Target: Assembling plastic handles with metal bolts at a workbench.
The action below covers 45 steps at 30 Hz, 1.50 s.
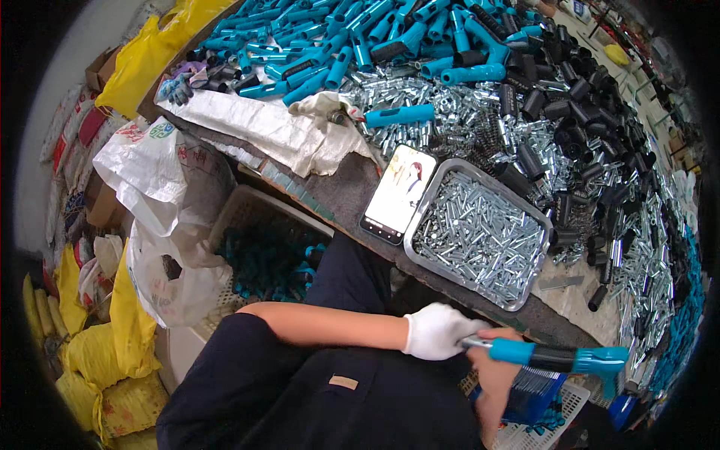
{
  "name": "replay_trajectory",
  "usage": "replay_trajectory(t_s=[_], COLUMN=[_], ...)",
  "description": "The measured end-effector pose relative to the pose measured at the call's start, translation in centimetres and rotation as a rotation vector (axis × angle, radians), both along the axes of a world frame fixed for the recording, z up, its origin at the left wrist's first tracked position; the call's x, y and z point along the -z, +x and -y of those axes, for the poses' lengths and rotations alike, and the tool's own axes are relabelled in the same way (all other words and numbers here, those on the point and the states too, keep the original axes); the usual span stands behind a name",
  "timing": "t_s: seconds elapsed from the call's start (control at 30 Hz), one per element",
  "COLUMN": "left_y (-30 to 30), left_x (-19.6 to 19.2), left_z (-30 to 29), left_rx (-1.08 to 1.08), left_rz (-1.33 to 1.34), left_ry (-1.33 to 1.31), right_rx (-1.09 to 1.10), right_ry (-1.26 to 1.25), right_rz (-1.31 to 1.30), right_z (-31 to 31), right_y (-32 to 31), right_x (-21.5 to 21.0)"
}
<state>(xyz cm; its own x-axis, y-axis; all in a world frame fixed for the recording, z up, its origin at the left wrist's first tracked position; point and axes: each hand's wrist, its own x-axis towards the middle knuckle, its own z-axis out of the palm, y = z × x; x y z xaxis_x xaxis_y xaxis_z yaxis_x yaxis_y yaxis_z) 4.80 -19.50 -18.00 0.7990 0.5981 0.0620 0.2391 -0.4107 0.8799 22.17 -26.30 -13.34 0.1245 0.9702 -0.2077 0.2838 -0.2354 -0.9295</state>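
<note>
My left hand (437, 331), in a white glove, is closed at the metal shaft end of a teal tool handle with a black grip section (551, 356). Beside it, my bare right hand (495, 361) is wrapped around the handle's near end, where the metal meets the teal. The handle points to the right, its wider angled teal end away from my hands. Some of my fingers are hidden behind the handle and the glove. Just beyond my hands, a grey tray (534, 289) full of small metal pins sits on the bench edge.
A lit phone (397, 193) lies against the tray. Teal handles (315, 56), metal parts (405, 86) and black sleeves (574, 112) heap the bench. White plastic bags (146, 176) and a crate (240, 206) of teal parts stand left; another crate (574, 397) is lower right.
</note>
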Motion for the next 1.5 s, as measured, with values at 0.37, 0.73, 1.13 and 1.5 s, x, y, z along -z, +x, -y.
replay_trajectory(t_s=[0.37, 0.73, 1.13, 1.5], left_y=[-5.5, -9.5, -8.3, -9.5], left_x=[17.1, 18.4, 19.5, 23.0], left_z=[-3.2, -7.2, -7.9, -2.5], left_rx=[-0.008, -0.176, -0.281, 0.016], left_rz=[-0.502, -0.592, -0.653, -0.516], left_ry=[0.308, -0.330, -0.644, -0.350], right_rx=[-0.181, -0.503, -0.635, -0.046], right_ry=[-0.542, -0.186, -0.101, -0.004], right_rz=[0.064, 0.651, 0.713, 0.641], right_z=[0.9, -4.6, -6.4, -9.0], right_y=[6.7, -1.9, -4.1, -2.3], right_x=[4.9, 18.9, 22.4, 19.0])
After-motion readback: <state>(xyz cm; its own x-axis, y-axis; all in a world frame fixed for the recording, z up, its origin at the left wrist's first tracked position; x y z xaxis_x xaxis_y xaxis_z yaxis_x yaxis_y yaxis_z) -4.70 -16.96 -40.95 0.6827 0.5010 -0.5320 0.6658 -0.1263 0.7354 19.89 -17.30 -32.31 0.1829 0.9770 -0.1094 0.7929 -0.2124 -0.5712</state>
